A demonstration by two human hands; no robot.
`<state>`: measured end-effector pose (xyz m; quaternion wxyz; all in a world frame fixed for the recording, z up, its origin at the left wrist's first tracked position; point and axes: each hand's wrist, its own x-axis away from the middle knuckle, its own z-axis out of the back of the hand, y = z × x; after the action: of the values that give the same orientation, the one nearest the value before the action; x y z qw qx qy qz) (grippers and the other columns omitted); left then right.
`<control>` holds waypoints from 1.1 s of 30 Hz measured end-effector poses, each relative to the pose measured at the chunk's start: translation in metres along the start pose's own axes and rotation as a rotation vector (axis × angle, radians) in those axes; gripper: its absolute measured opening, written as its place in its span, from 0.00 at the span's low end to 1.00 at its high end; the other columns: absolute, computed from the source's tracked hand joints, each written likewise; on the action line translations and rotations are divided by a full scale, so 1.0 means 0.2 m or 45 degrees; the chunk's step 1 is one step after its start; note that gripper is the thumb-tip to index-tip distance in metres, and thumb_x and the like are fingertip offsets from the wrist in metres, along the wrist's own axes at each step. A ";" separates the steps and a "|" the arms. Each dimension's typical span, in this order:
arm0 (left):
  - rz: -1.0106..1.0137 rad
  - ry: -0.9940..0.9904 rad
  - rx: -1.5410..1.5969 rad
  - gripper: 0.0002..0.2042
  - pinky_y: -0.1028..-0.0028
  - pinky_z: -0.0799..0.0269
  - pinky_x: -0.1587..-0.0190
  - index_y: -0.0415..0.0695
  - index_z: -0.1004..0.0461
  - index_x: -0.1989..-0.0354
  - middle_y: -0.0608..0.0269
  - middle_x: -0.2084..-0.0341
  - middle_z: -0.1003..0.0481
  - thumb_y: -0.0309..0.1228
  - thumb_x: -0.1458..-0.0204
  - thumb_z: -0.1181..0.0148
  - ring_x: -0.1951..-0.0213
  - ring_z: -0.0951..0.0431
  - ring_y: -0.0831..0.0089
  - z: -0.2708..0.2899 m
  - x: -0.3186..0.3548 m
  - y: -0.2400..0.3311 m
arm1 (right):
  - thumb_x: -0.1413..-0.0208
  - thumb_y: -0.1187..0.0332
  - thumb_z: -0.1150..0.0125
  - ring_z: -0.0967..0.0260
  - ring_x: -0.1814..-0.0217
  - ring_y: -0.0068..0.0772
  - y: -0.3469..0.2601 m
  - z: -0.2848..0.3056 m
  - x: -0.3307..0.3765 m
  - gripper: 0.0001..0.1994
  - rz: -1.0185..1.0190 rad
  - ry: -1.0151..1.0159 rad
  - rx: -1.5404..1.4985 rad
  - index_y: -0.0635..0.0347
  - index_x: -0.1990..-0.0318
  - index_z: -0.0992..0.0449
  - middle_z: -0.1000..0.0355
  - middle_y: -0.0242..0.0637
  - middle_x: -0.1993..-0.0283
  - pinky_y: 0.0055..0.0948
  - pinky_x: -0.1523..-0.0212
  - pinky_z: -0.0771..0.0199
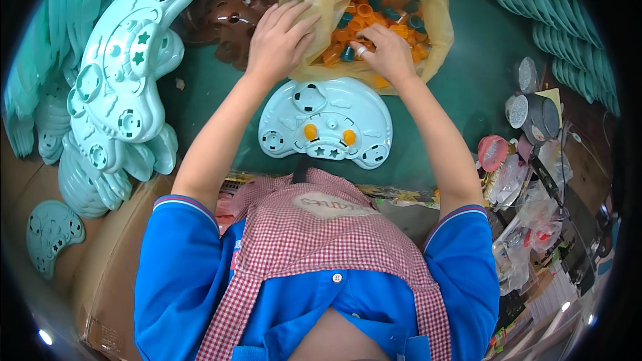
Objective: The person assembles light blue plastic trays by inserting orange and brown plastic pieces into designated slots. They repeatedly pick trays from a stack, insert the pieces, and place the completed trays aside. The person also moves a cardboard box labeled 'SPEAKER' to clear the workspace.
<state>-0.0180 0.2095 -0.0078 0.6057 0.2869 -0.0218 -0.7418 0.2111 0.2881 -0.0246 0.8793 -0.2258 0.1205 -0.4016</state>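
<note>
A yellowish plastic bag [436, 13], its mouth spread wide, holds many small orange and dark green plastic caps [364, 11]. My right hand [386, 55] reaches inside, fingers bent down among the caps; a white band is round one finger. What its fingertips hold is hidden. At the bag's left edge lies my left hand [281, 39], fingers stretched out and nothing visible in them. Close in front of me, below the bag, a light blue curved plastic toy shell [364, 120] lies face up on the table. Two orange caps [349, 137] sit in it.
Stacked light blue shells [124, 87] rise at the left beside a cardboard box [127, 254]. Brown molded parts [231, 17] lie behind my left hand. More nested shells [572, 27] stand far right. A dark cylinder [540, 119] and plastic bags crowd the green table's [207, 93] right side.
</note>
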 end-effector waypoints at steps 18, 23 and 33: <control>1.425 -0.014 0.595 0.18 0.73 0.32 0.59 0.40 0.26 0.62 0.63 0.66 0.24 0.44 0.50 0.35 0.63 0.25 0.72 0.07 0.43 -0.17 | 0.48 0.60 0.38 0.28 0.52 0.46 -0.19 -0.23 0.11 0.16 -0.317 -0.284 0.352 0.56 0.54 0.26 0.27 0.39 0.53 0.44 0.55 0.26; 1.834 0.387 1.407 0.22 0.69 0.36 0.47 0.40 0.35 0.45 0.59 0.53 0.29 0.39 0.43 0.42 0.52 0.30 0.69 0.01 0.87 -0.03 | 0.52 0.60 0.36 0.27 0.57 0.47 -0.22 -0.24 0.12 0.14 -0.459 -0.207 0.183 0.58 0.62 0.25 0.26 0.42 0.62 0.44 0.57 0.27; 0.639 -0.397 -0.530 0.38 0.54 0.41 0.40 0.47 0.48 0.33 0.48 0.41 0.41 0.24 0.56 0.40 0.42 0.39 0.46 0.23 1.02 -0.17 | 0.58 0.71 0.34 0.31 0.58 0.41 -0.37 -0.26 0.77 0.13 0.157 -0.233 -0.045 0.55 0.61 0.25 0.30 0.37 0.65 0.37 0.56 0.28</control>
<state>-0.0901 0.0185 -0.0647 0.8039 0.0265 -0.0320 -0.5933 0.2419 0.1126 -0.0372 0.9055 -0.2693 0.0607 -0.3223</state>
